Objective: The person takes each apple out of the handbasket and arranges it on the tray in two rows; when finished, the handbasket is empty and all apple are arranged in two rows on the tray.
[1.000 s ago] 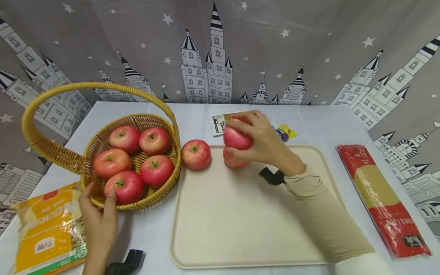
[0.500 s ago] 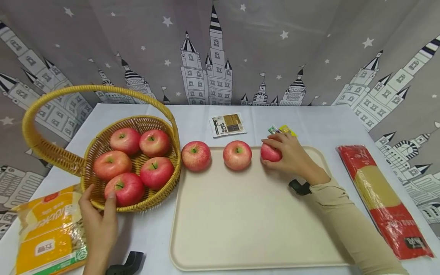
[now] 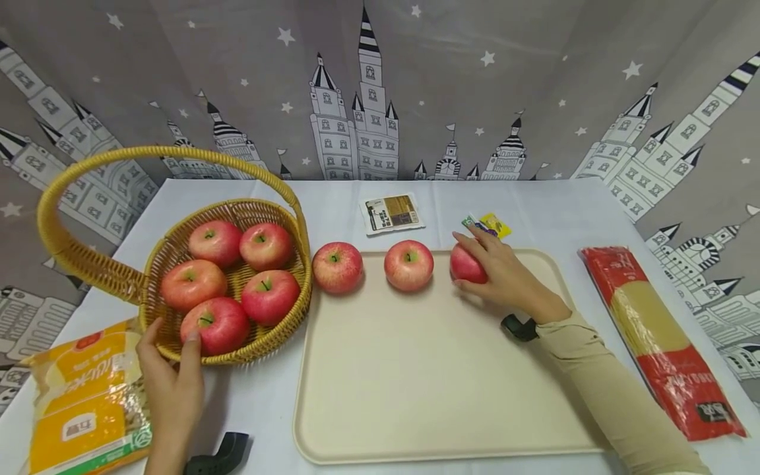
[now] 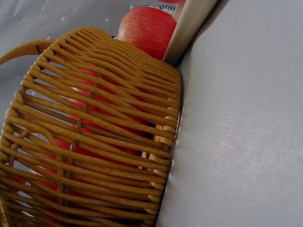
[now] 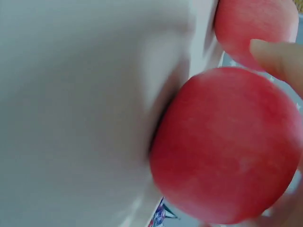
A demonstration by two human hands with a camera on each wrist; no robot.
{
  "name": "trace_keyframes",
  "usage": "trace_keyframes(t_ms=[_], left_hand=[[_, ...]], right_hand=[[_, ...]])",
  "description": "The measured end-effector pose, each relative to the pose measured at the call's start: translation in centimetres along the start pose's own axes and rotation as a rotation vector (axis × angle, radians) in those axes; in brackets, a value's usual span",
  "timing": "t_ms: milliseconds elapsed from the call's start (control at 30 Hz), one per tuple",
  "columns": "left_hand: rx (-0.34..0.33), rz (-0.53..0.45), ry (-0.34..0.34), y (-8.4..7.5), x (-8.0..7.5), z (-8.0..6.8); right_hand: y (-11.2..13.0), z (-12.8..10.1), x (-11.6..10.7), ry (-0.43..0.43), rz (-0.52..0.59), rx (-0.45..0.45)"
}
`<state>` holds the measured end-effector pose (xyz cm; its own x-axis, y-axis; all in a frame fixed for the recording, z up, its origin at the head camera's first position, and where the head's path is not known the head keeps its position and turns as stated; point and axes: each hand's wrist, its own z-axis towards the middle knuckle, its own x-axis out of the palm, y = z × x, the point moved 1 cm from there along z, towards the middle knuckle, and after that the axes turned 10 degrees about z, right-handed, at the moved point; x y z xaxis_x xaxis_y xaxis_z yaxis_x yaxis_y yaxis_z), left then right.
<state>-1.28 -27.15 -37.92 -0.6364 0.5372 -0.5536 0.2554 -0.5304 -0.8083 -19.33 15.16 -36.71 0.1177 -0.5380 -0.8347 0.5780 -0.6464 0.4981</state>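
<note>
**Apple held at the tray's far edge**

Along the tray's (image 3: 427,396) far edge, my right hand (image 3: 505,277) curls around an apple (image 3: 466,265). My left hand (image 3: 172,389) grips the basket (image 3: 285,316) rim; five apples inside. Bag lettering unreadable.

Red apple (image 3: 466,264) on beige tray's (image 3: 427,396) far edge, rightmost of three

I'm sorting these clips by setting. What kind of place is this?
Probably a staged tabletop set, not a real kitchen: a castle-and-star printed backdrop cloth hangs behind a white-covered table, where a wicker basket, a beige tray and grocery packets are laid out.
</note>
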Motion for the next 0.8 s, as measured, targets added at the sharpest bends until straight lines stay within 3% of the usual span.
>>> trace_keyframes(t_ms=[200, 333, 533, 667, 800], left_hand=[[-0.023, 0.005, 0.012, -0.1, -0.2, 0.1], [-0.032, 0.002, 0.014, -0.1, -0.3, 0.2], [-0.025, 0.003, 0.014, 0.0, -0.1, 0.0], [-0.017, 0.009, 0.018, 0.0, 0.0, -0.1], [-0.016, 0.01, 0.021, 0.1, -0.1, -0.1]], right_hand=[[2.5, 1.3, 0.1, -0.171, 0.04, -0.101], [5.8, 3.0, 0.7, -0.178, 0.089, -0.256], [11.6, 6.4, 2.8, -0.048, 0.089, -0.475], [15.6, 8.4, 4.4, 0.088, 0.084, -0.505], [18.6, 10.4, 6.4, 0.239, 0.037, -0.469]])
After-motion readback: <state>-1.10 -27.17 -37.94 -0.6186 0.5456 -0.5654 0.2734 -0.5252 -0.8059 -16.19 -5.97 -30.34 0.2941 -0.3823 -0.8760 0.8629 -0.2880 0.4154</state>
